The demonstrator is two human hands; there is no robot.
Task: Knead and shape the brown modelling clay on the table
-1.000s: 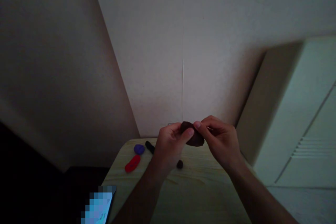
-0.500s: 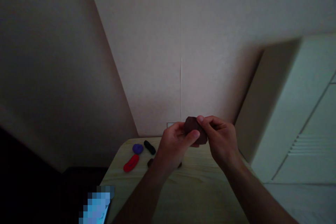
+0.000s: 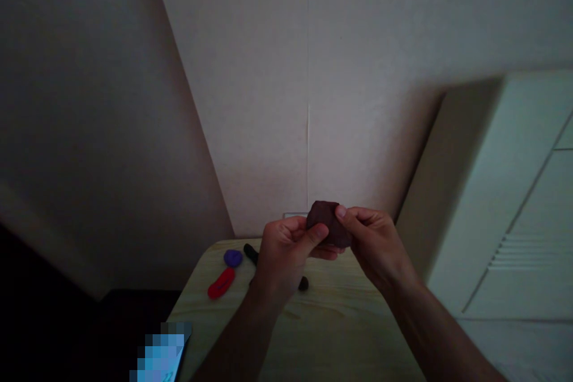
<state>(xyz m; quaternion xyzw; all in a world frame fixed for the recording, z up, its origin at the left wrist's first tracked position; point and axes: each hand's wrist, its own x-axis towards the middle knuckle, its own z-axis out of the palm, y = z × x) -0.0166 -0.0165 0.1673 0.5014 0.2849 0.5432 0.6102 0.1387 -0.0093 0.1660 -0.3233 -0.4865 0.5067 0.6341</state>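
Note:
A flattened piece of dark brown modelling clay (image 3: 326,213) is held in the air above the table, between my two hands. My left hand (image 3: 285,253) supports it from the left, thumb across its face and fingers underneath. On the other side, my right hand (image 3: 378,242) pinches its right edge between thumb and fingers. Behind my left wrist, a small dark brown lump (image 3: 304,283) shows on the tabletop. A black roll of clay (image 3: 250,252) is partly covered by my left hand.
The light wooden table (image 3: 340,322) stands against the wall. On its left lie a purple lump (image 3: 233,258) and a long red piece (image 3: 221,283). A lit, blurred-out screen (image 3: 162,353) is at the front left edge. A pale cabinet (image 3: 501,203) rises at the right.
The brown clay has shifted slightly left and tilted in my hands, showing more of its upper edge. My right thumb has moved a little along its edge. The view has shifted slightly.

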